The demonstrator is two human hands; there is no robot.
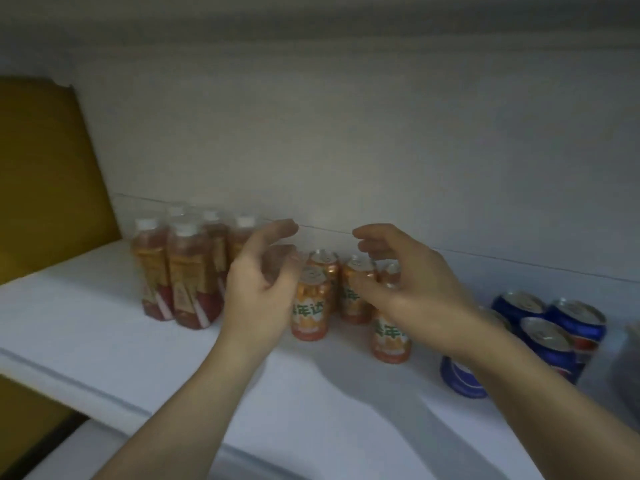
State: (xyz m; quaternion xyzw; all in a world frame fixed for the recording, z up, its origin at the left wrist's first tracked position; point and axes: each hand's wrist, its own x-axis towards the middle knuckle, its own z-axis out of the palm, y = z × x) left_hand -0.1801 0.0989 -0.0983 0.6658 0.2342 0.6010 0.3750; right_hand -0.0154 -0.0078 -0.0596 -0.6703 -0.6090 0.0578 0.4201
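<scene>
Though blurred, left grip [259, 292] and right grip [412, 285] apart, around cylindrical orange metal cans [310, 308] on white shelf [86, 306].

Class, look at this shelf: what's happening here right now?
A person reaches both bare hands toward a cluster of orange metal drink cans on a white shelf. The left hand and right hand hover with curved fingers by the cans; neither plainly grips one. To the left stand reddish plastic bottles with white caps; to the right, blue metal cans.

both hands [259, 289] [405, 282] raised, fingers loosely curled, empty
</scene>
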